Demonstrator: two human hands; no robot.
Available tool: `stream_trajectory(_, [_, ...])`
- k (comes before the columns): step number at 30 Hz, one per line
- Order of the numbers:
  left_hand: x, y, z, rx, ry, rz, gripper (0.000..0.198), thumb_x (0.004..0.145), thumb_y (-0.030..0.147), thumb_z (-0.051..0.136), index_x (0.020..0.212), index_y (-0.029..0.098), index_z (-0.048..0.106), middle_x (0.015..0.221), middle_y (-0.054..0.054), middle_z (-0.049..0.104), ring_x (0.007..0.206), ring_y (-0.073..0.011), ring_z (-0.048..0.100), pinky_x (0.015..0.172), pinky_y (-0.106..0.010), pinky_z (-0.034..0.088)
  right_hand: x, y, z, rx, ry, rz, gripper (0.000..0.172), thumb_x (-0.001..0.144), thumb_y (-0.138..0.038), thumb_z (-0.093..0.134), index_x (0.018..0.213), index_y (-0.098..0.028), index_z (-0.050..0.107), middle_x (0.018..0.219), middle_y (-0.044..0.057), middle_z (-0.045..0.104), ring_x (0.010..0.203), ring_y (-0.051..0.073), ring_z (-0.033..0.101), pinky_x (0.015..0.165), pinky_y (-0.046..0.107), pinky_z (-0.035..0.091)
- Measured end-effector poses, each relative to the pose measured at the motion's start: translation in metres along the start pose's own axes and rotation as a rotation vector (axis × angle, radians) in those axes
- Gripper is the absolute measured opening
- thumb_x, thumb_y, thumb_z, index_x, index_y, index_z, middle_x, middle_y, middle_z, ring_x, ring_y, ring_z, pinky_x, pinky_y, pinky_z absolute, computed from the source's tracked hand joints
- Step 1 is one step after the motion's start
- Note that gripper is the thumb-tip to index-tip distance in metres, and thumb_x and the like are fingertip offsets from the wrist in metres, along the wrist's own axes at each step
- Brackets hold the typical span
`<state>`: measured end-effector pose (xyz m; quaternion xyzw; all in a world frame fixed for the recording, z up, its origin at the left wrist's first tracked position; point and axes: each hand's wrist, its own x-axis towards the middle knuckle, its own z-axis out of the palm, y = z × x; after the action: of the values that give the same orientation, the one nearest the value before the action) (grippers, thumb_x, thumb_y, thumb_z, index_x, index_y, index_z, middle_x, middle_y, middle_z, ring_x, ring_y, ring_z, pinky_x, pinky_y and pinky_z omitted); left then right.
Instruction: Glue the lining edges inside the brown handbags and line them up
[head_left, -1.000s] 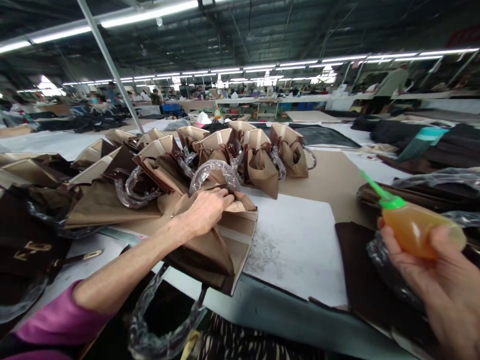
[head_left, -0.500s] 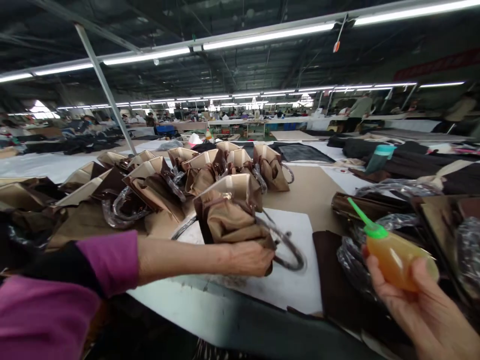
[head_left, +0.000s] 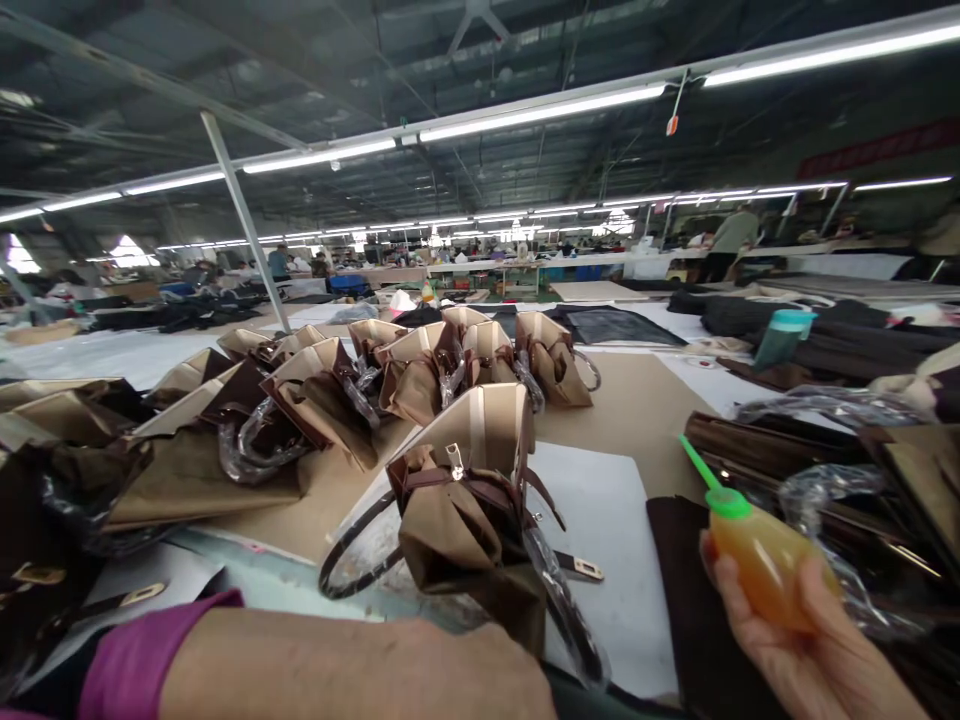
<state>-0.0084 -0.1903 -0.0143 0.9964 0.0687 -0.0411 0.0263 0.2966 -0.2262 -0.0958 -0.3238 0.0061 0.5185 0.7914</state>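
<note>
A brown bag (head_left: 469, 500) with a tan lining, a zip pull and plastic-wrapped handles stands tilted at the near edge of the white sheet (head_left: 607, 520). My left hand (head_left: 517, 685) reaches across from the left in a magenta sleeve and holds the bag by its lower edge, with the fingers tucked out of sight beneath it. My right hand (head_left: 795, 660) is closed around a small orange glue bottle (head_left: 757, 570) with a green nozzle, held up to the right of the bag and clear of it.
Several similar brown bags (head_left: 420, 365) stand in rows on the table behind and to the left. Dark leather pieces and plastic-wrapped parts (head_left: 832, 470) lie at the right. A teal bottle (head_left: 780, 335) stands at the far right. Other people work in the background.
My left hand has drawn the brown bag nearer to me and turned it more upright. The right hand with the glue bottle has stayed at the right, a little lower.
</note>
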Motion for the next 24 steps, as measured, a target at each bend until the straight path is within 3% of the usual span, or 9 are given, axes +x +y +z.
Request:
stream_trajectory(1, [0.000, 0.004, -0.014, -0.041, 0.034, -0.021, 0.030, 0.083, 0.036, 0.068, 0.060, 0.020, 0.056, 0.058, 0.005, 0.058, 0.048, -0.0086, 0.049, 0.049, -0.021, 0.040, 0.002, 0.000, 0.000, 0.010, -0.006, 0.010, 0.041, 0.105, -0.017, 0.028, 0.133, -0.023, 0.057, 0.127, 0.011, 0.062, 0.107, 0.021, 0.064, 0.080, 0.032, 0.058])
stream_trajectory(3, [0.009, 0.002, -0.035, 0.022, 0.236, -0.336, 0.025, 0.094, 0.035, 0.054, 0.075, 0.019, 0.060, 0.072, 0.000, 0.064, 0.066, -0.0161, 0.059, 0.062, -0.028, 0.046, 0.001, -0.001, 0.007, 0.034, 0.011, 0.014, 0.042, 0.105, -0.016, 0.027, 0.132, -0.023, 0.058, 0.124, 0.011, 0.063, 0.104, 0.021, 0.066, 0.078, 0.032, 0.059])
stream_trajectory(5, [0.028, -0.011, -0.043, 0.100, 0.396, -0.667, 0.021, 0.092, 0.036, 0.058, 0.094, 0.015, 0.061, 0.097, -0.009, 0.067, 0.092, -0.0263, 0.062, 0.080, -0.039, 0.048, -0.006, -0.001, 0.022, 0.059, 0.064, 0.004, 0.041, 0.105, -0.016, 0.028, 0.130, -0.023, 0.059, 0.117, 0.011, 0.066, 0.096, 0.021, 0.068, 0.072, 0.030, 0.061])
stream_trajectory(7, [0.048, -0.031, -0.039, 0.071, 0.418, -0.893, 0.039, 0.082, 0.038, 0.071, 0.108, 0.012, 0.058, 0.111, -0.014, 0.065, 0.105, -0.0316, 0.059, 0.089, -0.043, 0.046, -0.017, -0.002, 0.042, 0.083, 0.128, 0.010, 0.039, 0.105, -0.016, 0.030, 0.129, -0.024, 0.059, 0.111, 0.010, 0.067, 0.088, 0.020, 0.070, 0.065, 0.028, 0.062])
stream_trajectory(9, [0.058, -0.049, -0.032, -0.039, 0.340, -1.014, 0.040, 0.081, 0.037, 0.072, 0.110, 0.012, 0.058, 0.107, -0.013, 0.068, 0.101, -0.0318, 0.063, 0.086, -0.040, 0.048, -0.027, -0.003, 0.057, 0.094, 0.172, 0.034, 0.037, 0.104, -0.016, 0.032, 0.129, -0.024, 0.059, 0.108, 0.009, 0.067, 0.083, 0.020, 0.070, 0.059, 0.026, 0.062])
stream_trajectory(12, [0.049, -0.064, -0.028, -0.206, 0.287, -0.983, 0.021, 0.090, 0.033, 0.060, 0.102, 0.016, 0.061, 0.093, -0.008, 0.071, 0.090, -0.0285, 0.067, 0.075, -0.033, 0.047, -0.035, -0.008, 0.067, 0.088, 0.158, 0.053, 0.036, 0.104, -0.017, 0.033, 0.126, -0.024, 0.061, 0.108, 0.009, 0.067, 0.084, 0.021, 0.070, 0.059, 0.026, 0.062])
stream_trajectory(17, [0.001, -0.059, -0.046, -0.313, 0.305, -0.637, 0.004, 0.088, 0.024, 0.062, 0.085, 0.022, 0.064, 0.075, 0.002, 0.065, 0.076, -0.0171, 0.062, 0.062, -0.025, 0.035, -0.040, -0.020, 0.085, 0.050, 0.072, 0.081, 0.035, 0.105, -0.025, 0.034, 0.123, -0.022, 0.063, 0.110, 0.010, 0.066, 0.088, 0.023, 0.068, 0.058, 0.026, 0.062])
stream_trajectory(21, [-0.027, -0.055, -0.050, -0.211, 0.323, -0.483, 0.018, 0.090, 0.014, 0.055, 0.075, 0.020, 0.062, 0.074, 0.003, 0.062, 0.077, -0.0150, 0.056, 0.067, -0.026, 0.034, -0.059, -0.011, 0.132, 0.048, 0.023, 0.128, 0.034, 0.104, -0.035, 0.039, 0.121, -0.023, 0.066, 0.111, 0.010, 0.066, 0.088, 0.023, 0.067, 0.052, 0.023, 0.060])
stream_trajectory(24, [-0.038, -0.057, -0.038, -0.276, 0.464, -0.507, 0.023, 0.092, 0.013, 0.050, 0.074, 0.018, 0.063, 0.075, 0.001, 0.063, 0.079, -0.0155, 0.054, 0.074, -0.027, 0.037, -0.072, 0.005, 0.168, 0.069, -0.026, 0.193, 0.034, 0.103, -0.039, 0.041, 0.120, -0.023, 0.067, 0.110, 0.010, 0.067, 0.088, 0.023, 0.067, 0.050, 0.023, 0.060])
